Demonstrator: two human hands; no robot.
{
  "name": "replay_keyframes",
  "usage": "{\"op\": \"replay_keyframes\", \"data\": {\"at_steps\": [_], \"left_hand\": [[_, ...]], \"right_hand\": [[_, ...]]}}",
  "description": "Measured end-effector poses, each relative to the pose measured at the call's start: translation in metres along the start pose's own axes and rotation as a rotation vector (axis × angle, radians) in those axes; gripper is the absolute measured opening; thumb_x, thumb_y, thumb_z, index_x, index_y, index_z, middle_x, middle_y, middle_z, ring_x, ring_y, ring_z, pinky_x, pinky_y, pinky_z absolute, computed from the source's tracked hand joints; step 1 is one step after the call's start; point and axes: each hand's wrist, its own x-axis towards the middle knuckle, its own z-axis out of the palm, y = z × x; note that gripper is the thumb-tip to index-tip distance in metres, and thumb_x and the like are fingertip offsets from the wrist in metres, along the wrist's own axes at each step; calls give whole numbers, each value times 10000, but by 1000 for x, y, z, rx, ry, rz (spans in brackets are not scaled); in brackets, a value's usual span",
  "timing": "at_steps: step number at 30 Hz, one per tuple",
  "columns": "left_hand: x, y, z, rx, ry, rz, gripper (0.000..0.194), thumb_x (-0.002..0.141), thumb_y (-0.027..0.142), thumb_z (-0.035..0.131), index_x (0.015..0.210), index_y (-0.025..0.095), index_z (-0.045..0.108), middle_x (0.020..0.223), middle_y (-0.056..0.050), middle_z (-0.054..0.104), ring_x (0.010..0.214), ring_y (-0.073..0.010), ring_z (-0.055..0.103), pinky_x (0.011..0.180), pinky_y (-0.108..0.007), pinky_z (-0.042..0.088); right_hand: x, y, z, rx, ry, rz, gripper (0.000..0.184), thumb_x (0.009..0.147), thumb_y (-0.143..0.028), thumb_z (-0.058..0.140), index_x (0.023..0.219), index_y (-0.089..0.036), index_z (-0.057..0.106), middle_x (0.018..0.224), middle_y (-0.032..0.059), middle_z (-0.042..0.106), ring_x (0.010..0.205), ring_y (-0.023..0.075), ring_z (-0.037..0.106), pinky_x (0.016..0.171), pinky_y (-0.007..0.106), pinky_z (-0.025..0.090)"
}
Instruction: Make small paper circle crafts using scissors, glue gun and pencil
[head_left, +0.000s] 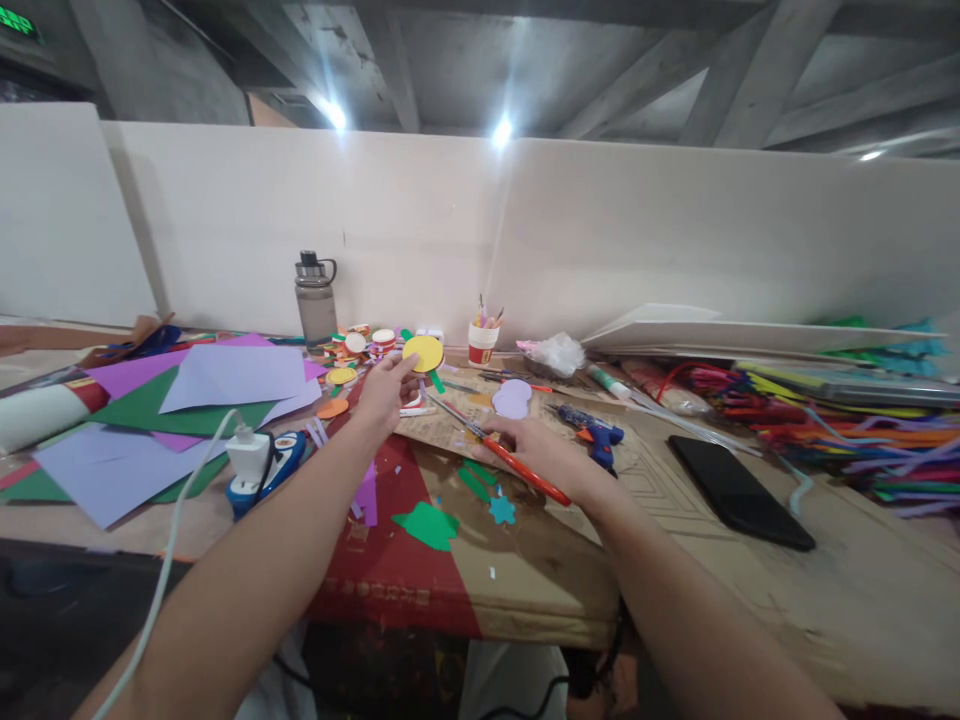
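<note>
With fingers clamped, left hand (385,396) holds yellow disc (424,354), right hand (553,452) red scissors (534,478), inside the cardboard (551,585) front edge.

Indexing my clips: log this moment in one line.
left hand: holds yellow disc; right hand: holds scissors; also out: glue gun, black phone

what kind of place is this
Probably a craft workspace or shared studio: coloured paper sheets and cut-out shapes lie over the table, a glue gun rests on cardboard, and the right hand holds scissors. Bare beams overhead suggest an unfinished-looking building.
</note>
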Motion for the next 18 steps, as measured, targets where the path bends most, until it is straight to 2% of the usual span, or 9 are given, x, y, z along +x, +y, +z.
{"op": "replay_keyframes", "data": {"at_steps": [18], "left_hand": [[-1, -4, 2, 6, -27, 3, 308, 636, 294, 779, 804, 163, 557, 586, 11, 620, 445, -81, 548, 416, -175, 367]], "right_hand": [[-2, -5, -1, 96, -42, 2, 448, 862, -590, 505, 750, -175, 630, 606, -8, 551, 568, 115, 475, 556, 234, 348]]}}
